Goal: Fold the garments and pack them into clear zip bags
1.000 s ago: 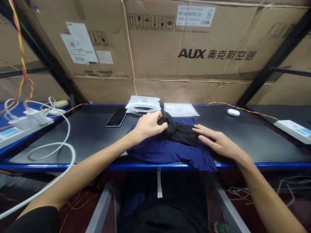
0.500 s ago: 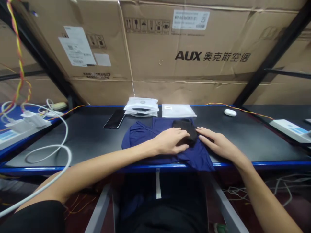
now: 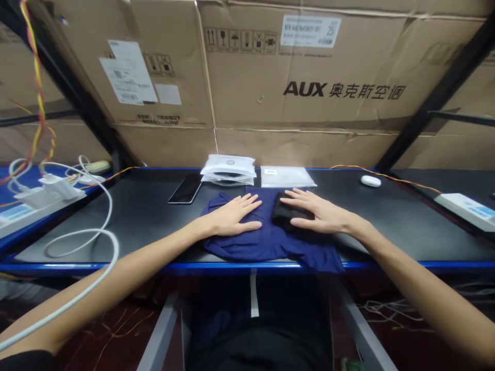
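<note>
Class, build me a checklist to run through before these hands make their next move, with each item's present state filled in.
1. Left hand laid open on the blue cloth: ok.
2. Right hand laid open over the black cloth: ok.
3. Black cloth on top of the blue cloth: ok.
4. Blue cloth kept back from the table's front edge: not ok, a corner overlaps it.
5. Phone apart from the cloths: ok.
6. Nothing under the blue cloth: cannot tell, hidden.
</note>
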Demonstrator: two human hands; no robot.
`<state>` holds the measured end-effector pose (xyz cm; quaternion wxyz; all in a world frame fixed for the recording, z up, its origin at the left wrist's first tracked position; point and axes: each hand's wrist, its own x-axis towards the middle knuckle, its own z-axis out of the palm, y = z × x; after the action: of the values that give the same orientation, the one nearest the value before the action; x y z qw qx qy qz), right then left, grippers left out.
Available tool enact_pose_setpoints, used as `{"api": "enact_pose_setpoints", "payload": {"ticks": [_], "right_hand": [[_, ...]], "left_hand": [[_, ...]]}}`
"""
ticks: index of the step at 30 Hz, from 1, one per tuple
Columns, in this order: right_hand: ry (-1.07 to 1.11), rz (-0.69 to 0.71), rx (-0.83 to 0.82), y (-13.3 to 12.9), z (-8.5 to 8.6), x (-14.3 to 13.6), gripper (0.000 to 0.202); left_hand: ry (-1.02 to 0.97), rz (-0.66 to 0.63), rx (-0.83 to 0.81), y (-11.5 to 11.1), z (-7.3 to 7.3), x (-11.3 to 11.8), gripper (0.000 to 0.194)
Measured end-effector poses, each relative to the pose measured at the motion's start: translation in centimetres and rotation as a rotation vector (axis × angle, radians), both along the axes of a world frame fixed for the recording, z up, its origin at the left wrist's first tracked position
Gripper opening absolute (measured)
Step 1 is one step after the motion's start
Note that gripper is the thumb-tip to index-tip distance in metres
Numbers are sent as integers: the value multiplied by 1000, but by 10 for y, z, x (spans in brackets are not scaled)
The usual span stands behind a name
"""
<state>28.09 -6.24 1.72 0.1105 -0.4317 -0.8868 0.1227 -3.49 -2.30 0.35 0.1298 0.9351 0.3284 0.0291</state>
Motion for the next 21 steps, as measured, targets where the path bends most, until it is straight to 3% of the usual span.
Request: {"api": "enact_pose_setpoints", "payload": {"ticks": [7,16,21], "right_hand": [[-27,13,-38,-1,-7,1,79],[-38,15,-18,-4,-11,1,86],[-11,15,-23,-4,-11,1,84]], "left_hand": [[-2,3,27,6,-1,3,74],[-7,-80,154,60,-7,43,62],[8,-75,190,72,-9,60,64]]}}
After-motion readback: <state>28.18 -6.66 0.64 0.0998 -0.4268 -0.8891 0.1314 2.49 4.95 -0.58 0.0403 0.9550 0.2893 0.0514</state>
